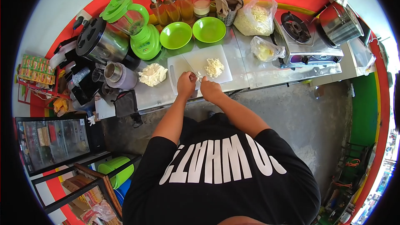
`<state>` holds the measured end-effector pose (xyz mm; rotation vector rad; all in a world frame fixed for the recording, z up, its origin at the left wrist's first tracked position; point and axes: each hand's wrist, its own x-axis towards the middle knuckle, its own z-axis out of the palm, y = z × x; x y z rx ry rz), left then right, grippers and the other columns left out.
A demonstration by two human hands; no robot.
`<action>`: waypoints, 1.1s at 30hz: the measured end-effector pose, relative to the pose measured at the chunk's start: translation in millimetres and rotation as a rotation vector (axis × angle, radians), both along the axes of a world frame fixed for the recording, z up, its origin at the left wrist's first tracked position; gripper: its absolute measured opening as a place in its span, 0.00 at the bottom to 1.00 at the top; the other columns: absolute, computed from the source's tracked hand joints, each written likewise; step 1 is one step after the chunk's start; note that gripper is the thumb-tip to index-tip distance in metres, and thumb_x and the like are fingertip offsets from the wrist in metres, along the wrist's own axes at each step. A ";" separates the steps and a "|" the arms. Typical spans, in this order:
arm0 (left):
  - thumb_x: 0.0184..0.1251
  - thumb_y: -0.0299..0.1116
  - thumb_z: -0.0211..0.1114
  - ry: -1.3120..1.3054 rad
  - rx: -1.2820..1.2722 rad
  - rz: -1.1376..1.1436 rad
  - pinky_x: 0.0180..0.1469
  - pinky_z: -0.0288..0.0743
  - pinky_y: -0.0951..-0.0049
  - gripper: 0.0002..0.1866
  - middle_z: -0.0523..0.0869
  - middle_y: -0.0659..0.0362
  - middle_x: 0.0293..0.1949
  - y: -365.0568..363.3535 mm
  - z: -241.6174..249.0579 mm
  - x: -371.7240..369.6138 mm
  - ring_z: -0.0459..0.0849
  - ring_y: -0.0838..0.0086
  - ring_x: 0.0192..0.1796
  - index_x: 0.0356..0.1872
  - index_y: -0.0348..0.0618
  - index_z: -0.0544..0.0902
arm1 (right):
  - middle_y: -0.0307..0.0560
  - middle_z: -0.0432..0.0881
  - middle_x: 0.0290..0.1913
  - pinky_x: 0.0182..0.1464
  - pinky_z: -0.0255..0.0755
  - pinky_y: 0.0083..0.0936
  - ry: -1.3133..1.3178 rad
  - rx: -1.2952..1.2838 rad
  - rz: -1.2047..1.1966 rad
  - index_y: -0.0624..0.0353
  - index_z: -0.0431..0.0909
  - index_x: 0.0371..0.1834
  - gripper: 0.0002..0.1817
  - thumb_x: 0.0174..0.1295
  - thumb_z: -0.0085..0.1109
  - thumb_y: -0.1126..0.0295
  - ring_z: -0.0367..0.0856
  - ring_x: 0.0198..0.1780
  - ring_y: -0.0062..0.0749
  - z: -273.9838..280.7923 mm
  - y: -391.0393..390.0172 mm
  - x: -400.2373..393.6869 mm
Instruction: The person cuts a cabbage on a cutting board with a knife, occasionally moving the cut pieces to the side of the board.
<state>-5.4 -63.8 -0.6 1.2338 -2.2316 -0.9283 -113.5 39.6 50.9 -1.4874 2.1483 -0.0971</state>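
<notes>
On the metal counter lies a white cutting board (177,68), with a pile of pale chopped pieces (214,68) on its right half. My right hand (211,90) is closed around a knife (192,65), whose thin blade slants up and left across the board. Beside it, my left hand (187,85) has its fingers curled together at the board's front edge; what they pinch is too small to make out. A few pale bits (199,75) lie between the two hands. Left of the board sits a creamy white, ruffled heap of food (152,75).
Behind the board stand two green bowls (176,35), a green blender (146,41) and several pump bottles (171,6). To the right are a bag of pale shreds (256,18), a smaller bag (266,50) and a gas stove (306,52). A steel flask (118,75) stands left.
</notes>
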 end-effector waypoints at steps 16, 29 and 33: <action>0.60 0.25 0.67 -0.048 -0.004 -0.030 0.46 0.80 0.59 0.05 0.85 0.56 0.39 4.1 4.6 4.5 0.86 0.59 0.42 0.37 0.45 0.85 | 0.64 0.88 0.43 0.44 0.85 0.43 0.058 -0.002 -0.098 0.69 0.66 0.61 0.21 0.68 0.55 0.71 0.91 0.43 0.56 -16.5 20.6 -6.4; 0.59 0.25 0.70 -0.066 0.042 -0.023 0.44 0.81 0.59 0.03 0.86 0.53 0.35 1.9 10.0 1.9 0.88 0.58 0.40 0.32 0.45 0.85 | 0.66 0.88 0.41 0.49 0.82 0.50 -0.030 -0.063 -0.101 0.67 0.69 0.55 0.17 0.72 0.54 0.64 0.89 0.45 0.60 2.9 30.4 -5.8; 0.60 0.27 0.71 -0.049 0.137 0.039 0.44 0.82 0.58 0.03 0.89 0.50 0.32 3.6 8.6 0.0 0.90 0.55 0.38 0.33 0.41 0.85 | 0.66 0.87 0.41 0.49 0.82 0.50 -0.073 -0.029 -0.101 0.68 0.69 0.54 0.17 0.74 0.52 0.64 0.89 0.45 0.61 11.1 35.7 -1.2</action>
